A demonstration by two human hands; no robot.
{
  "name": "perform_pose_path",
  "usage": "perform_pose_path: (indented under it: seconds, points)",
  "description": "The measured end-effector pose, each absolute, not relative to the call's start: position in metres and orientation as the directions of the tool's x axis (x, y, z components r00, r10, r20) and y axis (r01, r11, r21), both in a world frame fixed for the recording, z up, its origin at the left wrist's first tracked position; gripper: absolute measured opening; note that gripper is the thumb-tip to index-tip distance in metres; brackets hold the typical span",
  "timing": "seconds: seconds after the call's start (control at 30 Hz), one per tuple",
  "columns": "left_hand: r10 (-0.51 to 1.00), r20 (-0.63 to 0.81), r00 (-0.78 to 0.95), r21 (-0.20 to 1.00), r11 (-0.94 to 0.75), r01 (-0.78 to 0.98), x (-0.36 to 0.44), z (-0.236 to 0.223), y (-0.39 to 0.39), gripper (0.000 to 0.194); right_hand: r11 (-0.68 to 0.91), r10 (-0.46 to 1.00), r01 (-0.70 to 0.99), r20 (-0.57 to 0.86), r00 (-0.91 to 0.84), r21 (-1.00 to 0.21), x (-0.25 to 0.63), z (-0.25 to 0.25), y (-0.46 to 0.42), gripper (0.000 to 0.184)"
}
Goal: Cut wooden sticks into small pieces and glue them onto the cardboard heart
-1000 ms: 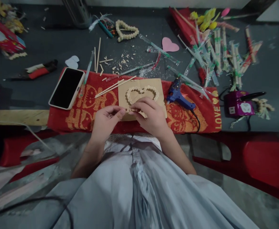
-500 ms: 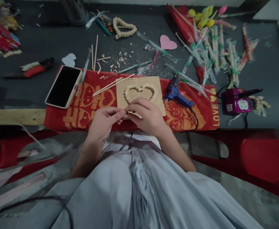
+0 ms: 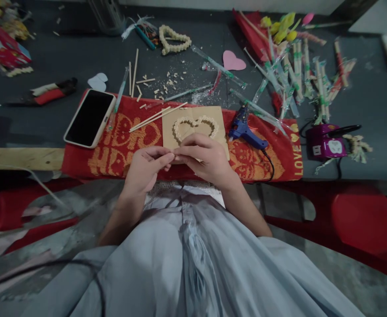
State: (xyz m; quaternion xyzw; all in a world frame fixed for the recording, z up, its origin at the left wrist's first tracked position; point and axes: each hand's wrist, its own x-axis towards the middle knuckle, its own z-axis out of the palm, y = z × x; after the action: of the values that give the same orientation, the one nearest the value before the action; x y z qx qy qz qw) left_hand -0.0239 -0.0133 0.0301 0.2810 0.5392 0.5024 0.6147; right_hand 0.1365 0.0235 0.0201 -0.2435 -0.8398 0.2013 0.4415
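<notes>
My left hand and my right hand meet fingertip to fingertip over the near edge of a square of cardboard. Both are closed in a pinch. Whatever lies between the fingertips is too small or too hidden to name. Just beyond my right hand, a heart outline built from short pale stick pieces lies on the cardboard, its lower tip covered by that hand. Thin wooden sticks rest across the cardboard's left corner. A blue glue gun lies to the right on the red towel.
A phone lies at the towel's left end, with pliers beyond it. Farther back are cut stick bits, another stick heart, a pink paper heart and wrapped stick bundles. A purple box stands at right.
The view has shifted slightly. My hands stay pinched together in nearly the same place, with the right-hand fingers moved a little. Objects on the table have not moved.
</notes>
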Motion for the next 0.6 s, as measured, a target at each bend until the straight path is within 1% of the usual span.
perform_pose_path:
  seconds: [0.07,0.17,0.3,0.47,0.6]
  points:
    - [0.924,-0.374,-0.074,0.886,0.333,-0.321,-0.0239,0.0292,-0.0134,0.025,0.795,0.591,0.213,0.645,-0.484,-0.569,0.1367,0.0202,0.0230,0.012]
    - [0.938,-0.342,-0.053,0.894,0.308,-0.325,-0.0236,0.0264,-0.0136,0.020,0.756,0.638,0.222,0.620,-0.456,-0.615,0.1366,0.0208,0.0214,0.009]
    - [0.940,-0.328,-0.095,0.907,0.285,-0.309,-0.0223,0.0238,-0.0141,0.015,0.720,0.680,0.226,0.603,-0.418,-0.656,0.1360,0.0200,0.0197,0.008]
    - [0.943,-0.304,-0.132,0.922,0.257,-0.290,-0.0200,0.0234,-0.0159,0.017,0.714,0.685,0.221,0.598,-0.416,-0.664,0.1342,0.0186,0.0184,0.008]
    - [0.937,-0.313,-0.152,0.924,0.264,-0.276,-0.0196,0.0241,-0.0169,0.020,0.718,0.675,0.190,0.605,-0.422,-0.669,0.1328,0.0190,0.0176,0.008]
